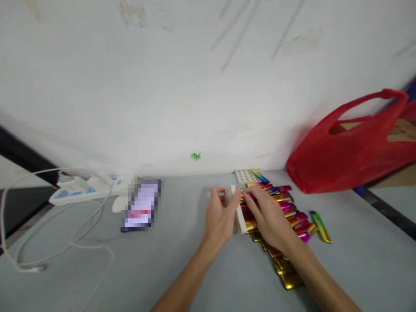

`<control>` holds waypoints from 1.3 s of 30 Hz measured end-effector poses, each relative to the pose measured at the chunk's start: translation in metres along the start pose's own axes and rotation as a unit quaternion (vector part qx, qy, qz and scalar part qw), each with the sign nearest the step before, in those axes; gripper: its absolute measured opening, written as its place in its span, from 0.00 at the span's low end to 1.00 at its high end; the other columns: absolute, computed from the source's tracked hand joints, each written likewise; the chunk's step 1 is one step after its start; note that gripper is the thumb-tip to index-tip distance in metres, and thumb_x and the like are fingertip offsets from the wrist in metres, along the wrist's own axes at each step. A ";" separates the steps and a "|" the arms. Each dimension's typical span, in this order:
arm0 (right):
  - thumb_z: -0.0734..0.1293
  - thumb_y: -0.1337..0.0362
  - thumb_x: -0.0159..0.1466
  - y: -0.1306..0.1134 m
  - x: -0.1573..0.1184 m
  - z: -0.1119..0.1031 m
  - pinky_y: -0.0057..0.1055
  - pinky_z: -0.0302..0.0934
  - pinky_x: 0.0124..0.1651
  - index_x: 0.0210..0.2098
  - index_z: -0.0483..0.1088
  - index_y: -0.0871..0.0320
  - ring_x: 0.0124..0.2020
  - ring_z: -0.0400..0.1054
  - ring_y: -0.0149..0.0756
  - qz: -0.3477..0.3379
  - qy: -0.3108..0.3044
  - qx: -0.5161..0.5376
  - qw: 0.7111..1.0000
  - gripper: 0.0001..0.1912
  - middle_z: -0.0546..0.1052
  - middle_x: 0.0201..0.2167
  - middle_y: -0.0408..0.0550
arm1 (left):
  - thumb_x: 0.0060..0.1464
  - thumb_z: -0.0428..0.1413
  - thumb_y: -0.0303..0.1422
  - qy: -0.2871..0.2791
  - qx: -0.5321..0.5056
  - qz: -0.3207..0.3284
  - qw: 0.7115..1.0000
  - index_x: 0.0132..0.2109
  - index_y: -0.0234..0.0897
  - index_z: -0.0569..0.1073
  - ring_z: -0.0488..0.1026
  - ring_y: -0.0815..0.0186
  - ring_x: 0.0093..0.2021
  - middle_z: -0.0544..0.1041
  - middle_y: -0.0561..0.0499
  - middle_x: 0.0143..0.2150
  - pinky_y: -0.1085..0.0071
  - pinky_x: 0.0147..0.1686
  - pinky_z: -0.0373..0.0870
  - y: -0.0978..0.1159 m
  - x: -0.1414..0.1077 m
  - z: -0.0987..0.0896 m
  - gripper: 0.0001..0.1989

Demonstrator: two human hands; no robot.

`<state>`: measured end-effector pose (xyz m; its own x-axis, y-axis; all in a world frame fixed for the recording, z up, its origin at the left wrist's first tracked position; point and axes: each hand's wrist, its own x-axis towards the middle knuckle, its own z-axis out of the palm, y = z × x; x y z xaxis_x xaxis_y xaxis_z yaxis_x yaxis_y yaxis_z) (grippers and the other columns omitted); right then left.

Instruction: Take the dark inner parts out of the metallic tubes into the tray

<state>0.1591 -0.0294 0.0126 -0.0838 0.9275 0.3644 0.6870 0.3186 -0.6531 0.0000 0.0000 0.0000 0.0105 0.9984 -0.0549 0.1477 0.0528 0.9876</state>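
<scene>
My left hand (218, 216) is closed around a white slab-like tray (240, 216) tilted up on its edge, its broad face turned to the left. Fingers pinched, my right hand (268, 214) is at the tray's right side; what lies between its fingertips is hidden. Under and beside that hand spreads a pile of shiny metallic slim pieces (287, 207) in pink, red and gold. A row of gold ones (292, 279) runs toward me below the right forearm. Behind the pile lies another white tray (243, 176) with rows of round holes, a blue-yellow piece resting on it.
A green-yellow slim piece (321, 227) lies apart on the right. The red bag (341, 151) stands at the back right. On the left are a phone (143, 206), a power strip (94, 188) and a looped white cable (71, 245). A white wall (162, 108) rises behind.
</scene>
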 end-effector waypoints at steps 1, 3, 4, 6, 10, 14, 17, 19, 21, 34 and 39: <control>0.58 0.56 0.82 0.000 0.000 0.001 0.41 0.64 0.52 0.47 0.72 0.52 0.48 0.75 0.49 0.004 0.004 0.004 1.000 0.13 0.81 0.46 0.52 | 0.65 0.64 0.52 -0.001 0.000 0.002 1.000 0.52 0.42 0.71 0.86 0.53 0.40 0.87 0.45 0.41 0.65 0.38 0.76 0.000 0.000 0.000 0.22; 0.59 0.56 0.82 0.001 0.000 0.003 0.41 0.64 0.52 0.47 0.72 0.52 0.48 0.75 0.49 0.010 0.015 0.010 1.000 0.13 0.81 0.46 0.51 | 0.66 0.64 0.52 -0.002 0.001 0.006 1.000 0.52 0.42 0.71 0.85 0.53 0.40 0.87 0.45 0.41 0.65 0.37 0.75 0.001 -0.001 0.000 0.21; 0.59 0.55 0.82 0.001 0.000 0.004 0.40 0.65 0.52 0.46 0.73 0.52 0.48 0.76 0.48 0.013 0.020 0.012 1.000 0.14 0.81 0.45 0.51 | 0.66 0.64 0.52 -0.004 0.000 0.008 1.000 0.52 0.42 0.71 0.85 0.53 0.39 0.86 0.45 0.41 0.65 0.37 0.75 0.001 -0.002 0.000 0.22; 0.59 0.54 0.82 0.003 0.000 0.004 0.39 0.65 0.50 0.44 0.73 0.53 0.46 0.77 0.48 0.020 0.025 0.014 0.999 0.16 0.82 0.43 0.50 | 0.66 0.64 0.53 -0.014 -0.006 0.011 1.000 0.52 0.42 0.71 0.85 0.54 0.38 0.86 0.46 0.40 0.65 0.37 0.76 0.002 -0.004 -0.001 0.22; 0.58 0.53 0.83 0.012 0.002 0.000 0.37 0.65 0.45 0.40 0.74 0.54 0.41 0.78 0.46 0.036 0.033 0.003 0.999 0.20 0.84 0.39 0.50 | 0.64 0.63 0.56 -0.033 -0.030 0.007 0.999 0.51 0.42 0.71 0.86 0.54 0.38 0.86 0.46 0.39 0.66 0.36 0.78 0.003 -0.001 -0.011 0.24; 0.57 0.54 0.83 0.021 0.004 -0.008 0.37 0.64 0.45 0.40 0.75 0.54 0.42 0.79 0.48 0.048 0.052 -0.029 0.997 0.21 0.85 0.40 0.52 | 0.66 0.60 0.58 -0.026 -0.058 -0.016 0.998 0.51 0.42 0.69 0.85 0.57 0.32 0.87 0.47 0.39 0.67 0.32 0.78 -0.001 0.005 -0.025 0.24; 0.58 0.54 0.83 0.022 0.004 -0.008 0.37 0.62 0.43 0.38 0.74 0.54 0.40 0.78 0.47 0.042 0.046 -0.062 0.996 0.21 0.84 0.38 0.50 | 0.65 0.61 0.58 -0.029 -0.067 -0.028 0.997 0.50 0.43 0.68 0.81 0.62 0.24 0.86 0.50 0.35 0.69 0.28 0.76 -0.002 0.006 -0.032 0.25; 0.58 0.55 0.83 0.021 0.004 -0.006 0.37 0.61 0.42 0.36 0.73 0.53 0.39 0.78 0.47 0.035 0.042 -0.088 0.995 0.21 0.83 0.36 0.50 | 0.65 0.61 0.58 -0.042 -0.066 -0.028 0.997 0.50 0.43 0.68 0.78 0.65 0.20 0.85 0.52 0.34 0.70 0.26 0.75 0.001 0.005 -0.034 0.25; 0.58 0.56 0.83 0.020 0.003 -0.003 0.38 0.60 0.41 0.36 0.73 0.53 0.38 0.77 0.48 0.027 0.041 -0.115 0.992 0.20 0.82 0.35 0.50 | 0.64 0.62 0.58 -0.067 -0.062 -0.023 0.996 0.50 0.42 0.69 0.76 0.67 0.18 0.85 0.53 0.34 0.70 0.25 0.75 0.005 0.003 -0.036 0.25; 0.68 0.65 0.76 0.006 0.003 0.007 0.53 0.65 0.60 0.61 0.76 0.52 0.58 0.69 0.56 -0.115 -0.006 -0.207 0.971 0.15 0.78 0.58 0.57 | 0.67 0.59 0.57 -0.146 -0.082 -0.004 0.986 0.53 0.43 0.69 0.75 0.66 0.19 0.78 0.59 0.27 0.72 0.24 0.76 0.002 0.000 -0.036 0.24; 0.69 0.65 0.77 0.007 0.006 0.013 0.52 0.63 0.55 0.59 0.78 0.51 0.56 0.70 0.56 -0.101 -0.046 -0.241 0.964 0.13 0.82 0.51 0.54 | 0.66 0.60 0.58 -0.142 -0.084 -0.015 0.986 0.52 0.43 0.69 0.78 0.64 0.20 0.82 0.55 0.32 0.73 0.18 0.72 0.000 -0.003 -0.036 0.25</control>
<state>0.1544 -0.0192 0.0013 -0.2990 0.8766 0.3772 0.9037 0.3870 -0.1830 -0.0352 -0.0021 0.0049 0.2883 0.9523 -0.1004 -0.0135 0.1089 0.9940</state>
